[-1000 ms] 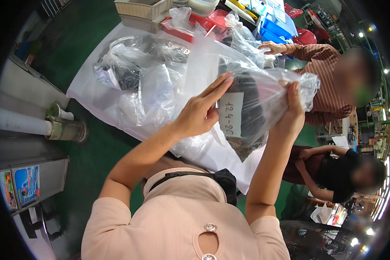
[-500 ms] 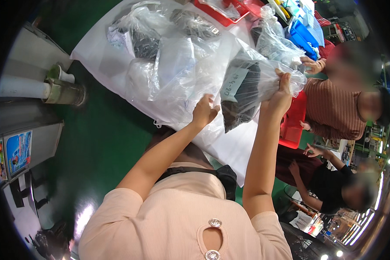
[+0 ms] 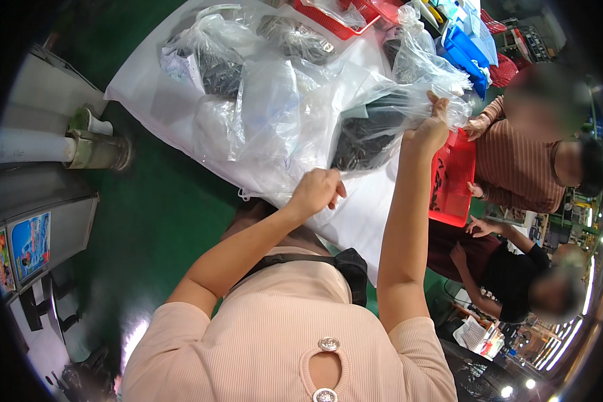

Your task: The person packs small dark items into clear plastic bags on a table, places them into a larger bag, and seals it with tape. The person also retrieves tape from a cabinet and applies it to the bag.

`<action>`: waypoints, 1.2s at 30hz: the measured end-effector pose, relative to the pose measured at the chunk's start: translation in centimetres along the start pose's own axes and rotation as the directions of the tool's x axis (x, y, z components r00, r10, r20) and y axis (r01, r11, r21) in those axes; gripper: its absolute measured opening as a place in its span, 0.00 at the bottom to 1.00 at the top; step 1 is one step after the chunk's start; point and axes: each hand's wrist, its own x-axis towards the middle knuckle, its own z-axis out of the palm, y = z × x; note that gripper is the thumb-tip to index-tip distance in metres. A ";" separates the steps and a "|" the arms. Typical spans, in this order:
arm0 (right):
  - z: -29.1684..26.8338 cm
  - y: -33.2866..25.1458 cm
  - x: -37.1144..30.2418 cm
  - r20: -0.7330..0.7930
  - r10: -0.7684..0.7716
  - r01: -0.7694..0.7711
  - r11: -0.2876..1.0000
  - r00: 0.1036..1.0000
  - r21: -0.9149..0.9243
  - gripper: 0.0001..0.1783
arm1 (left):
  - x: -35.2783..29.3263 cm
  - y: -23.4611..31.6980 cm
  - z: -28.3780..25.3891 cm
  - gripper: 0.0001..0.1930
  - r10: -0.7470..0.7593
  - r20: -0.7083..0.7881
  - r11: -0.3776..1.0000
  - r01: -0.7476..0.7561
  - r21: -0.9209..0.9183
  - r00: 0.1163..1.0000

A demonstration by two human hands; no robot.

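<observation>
Green floor surrounds a white sheet (image 3: 147, 100) heaped with clear bags. One clear bag (image 3: 382, 127) holding something dark is stretched between the person's hands, its long axis running from lower left up to upper right. The left hand (image 3: 317, 192) pinches its lower corner, close to the body; the right hand (image 3: 430, 127) grips its bunched top, arm raised. Two other people stand at the right, beside a red crate (image 3: 457, 194).

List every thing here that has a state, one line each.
Left hand: closed on the bag's lower edge.
Right hand: gripping the bag's top.
Clear bag: held up, dark contents inside.
Bag pile: heaped on white sheet.
Red basket: tilted beside a co-worker.
</observation>
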 end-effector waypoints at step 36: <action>-7.4 -9.4 -2.9 0.123 0.130 -0.057 0.880 0.984 -0.472 0.14 | 2.2 6.9 1.5 0.09 0.314 0.002 0.949 -0.313 -0.036 0.950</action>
